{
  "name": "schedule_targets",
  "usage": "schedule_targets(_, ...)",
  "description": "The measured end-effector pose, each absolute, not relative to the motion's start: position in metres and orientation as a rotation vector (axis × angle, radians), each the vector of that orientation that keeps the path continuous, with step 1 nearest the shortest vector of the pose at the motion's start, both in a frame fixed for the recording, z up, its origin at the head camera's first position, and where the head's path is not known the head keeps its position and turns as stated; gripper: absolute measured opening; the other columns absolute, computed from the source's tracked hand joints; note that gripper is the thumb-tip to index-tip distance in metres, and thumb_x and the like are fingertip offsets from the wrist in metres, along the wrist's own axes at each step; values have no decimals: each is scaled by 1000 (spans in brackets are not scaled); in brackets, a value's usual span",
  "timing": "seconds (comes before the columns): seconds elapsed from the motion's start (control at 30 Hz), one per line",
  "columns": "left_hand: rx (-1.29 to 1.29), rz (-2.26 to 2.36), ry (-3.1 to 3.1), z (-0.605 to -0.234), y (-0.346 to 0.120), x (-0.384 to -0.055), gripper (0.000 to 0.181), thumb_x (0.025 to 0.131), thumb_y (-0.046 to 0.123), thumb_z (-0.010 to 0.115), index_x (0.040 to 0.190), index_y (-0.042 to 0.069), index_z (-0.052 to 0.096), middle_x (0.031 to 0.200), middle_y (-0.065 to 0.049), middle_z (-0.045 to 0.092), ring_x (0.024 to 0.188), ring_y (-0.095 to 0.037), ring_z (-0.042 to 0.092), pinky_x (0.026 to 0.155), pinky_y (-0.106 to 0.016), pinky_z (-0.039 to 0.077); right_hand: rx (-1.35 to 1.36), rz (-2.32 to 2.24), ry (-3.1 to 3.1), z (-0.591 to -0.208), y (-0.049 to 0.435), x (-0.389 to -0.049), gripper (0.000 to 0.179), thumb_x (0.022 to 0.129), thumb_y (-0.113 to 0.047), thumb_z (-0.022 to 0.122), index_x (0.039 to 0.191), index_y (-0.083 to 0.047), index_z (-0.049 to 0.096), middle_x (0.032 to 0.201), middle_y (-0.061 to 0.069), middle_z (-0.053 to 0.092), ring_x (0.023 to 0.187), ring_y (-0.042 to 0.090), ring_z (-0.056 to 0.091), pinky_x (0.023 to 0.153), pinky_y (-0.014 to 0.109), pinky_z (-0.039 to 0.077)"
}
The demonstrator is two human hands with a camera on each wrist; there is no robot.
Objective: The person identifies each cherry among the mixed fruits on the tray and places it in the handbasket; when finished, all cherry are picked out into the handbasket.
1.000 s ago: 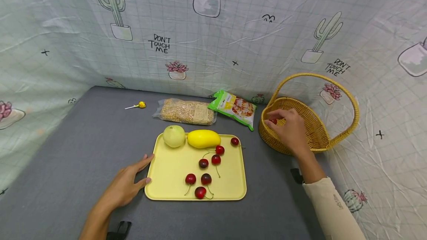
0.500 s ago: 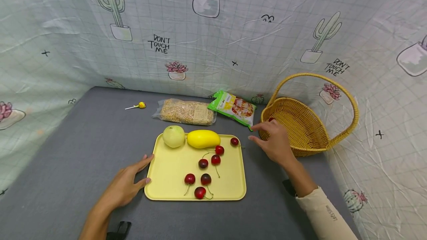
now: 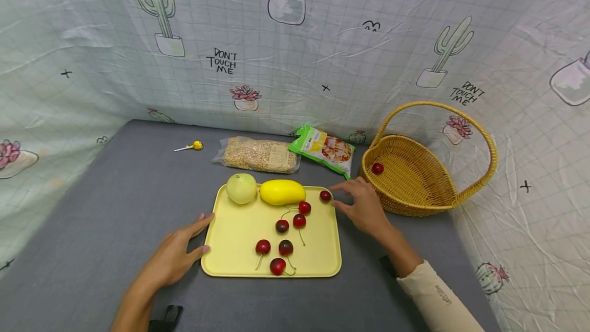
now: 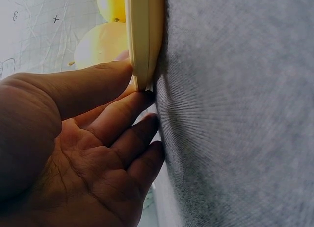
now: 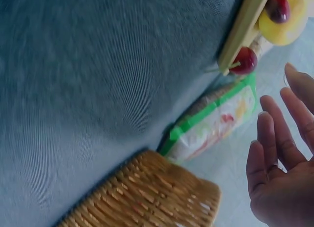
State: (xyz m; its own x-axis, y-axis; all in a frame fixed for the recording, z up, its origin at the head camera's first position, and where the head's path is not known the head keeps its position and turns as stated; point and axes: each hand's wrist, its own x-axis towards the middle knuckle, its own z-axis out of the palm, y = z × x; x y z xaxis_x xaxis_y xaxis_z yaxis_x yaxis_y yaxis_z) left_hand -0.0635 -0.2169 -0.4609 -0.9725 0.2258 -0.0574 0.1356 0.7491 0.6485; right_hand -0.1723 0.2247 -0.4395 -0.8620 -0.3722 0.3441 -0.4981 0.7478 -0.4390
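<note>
A yellow tray (image 3: 239,250) lies on the grey tabletop. My left hand (image 3: 172,252) touches its left rim with thumb and fingertips, the fingers spread; the left wrist view shows the thumb (image 4: 93,85) against the tray edge. On the tray are several dark red cherries (image 3: 286,247), a yellow mango-like fruit (image 3: 282,192) and a pale green round fruit (image 3: 241,188). My right hand (image 3: 361,206) hovers at the tray's right edge, thumb and fingers apart and nothing between them, just beside a cherry (image 3: 324,196) in the back right corner. That cherry's stem shows in the right wrist view.
A wicker basket (image 3: 415,173) with a tall handle stands on the right, one cherry (image 3: 378,168) inside. Behind the tray lie a bag of yellow kernels (image 3: 251,153) and a green snack packet (image 3: 327,148). A lollipop (image 3: 195,145) lies at the back left.
My right hand has moved left from inside the basket to the tray's right edge. The cherry it was at in the basket now lies there, let go. My left hand has stayed put.
</note>
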Motion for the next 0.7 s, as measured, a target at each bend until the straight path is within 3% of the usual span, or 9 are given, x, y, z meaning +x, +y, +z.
schedule_targets(0.37, 275, 1053, 2797, -461, -216, -63, 76, 95, 10, 79, 163, 14, 46, 162, -28, 44, 148, -51, 45, 111, -72, 44, 621, 758, -2845, -449, 214, -178, 35, 87, -13, 90, 121, -15, 81, 121, 9, 77, 100, 29, 65, 82, 43, 57)
schedule_targets(0.7, 282, 1064, 2791, -461, -216, -62, 76, 95, 9, 79, 163, 12, 45, 162, -29, 44, 149, -50, 44, 112, -72, 44, 609, 709, -2865, -456, 209, -185, 30, 88, -12, 88, 117, -17, 83, 119, 8, 79, 95, 26, 62, 77, 40, 54)
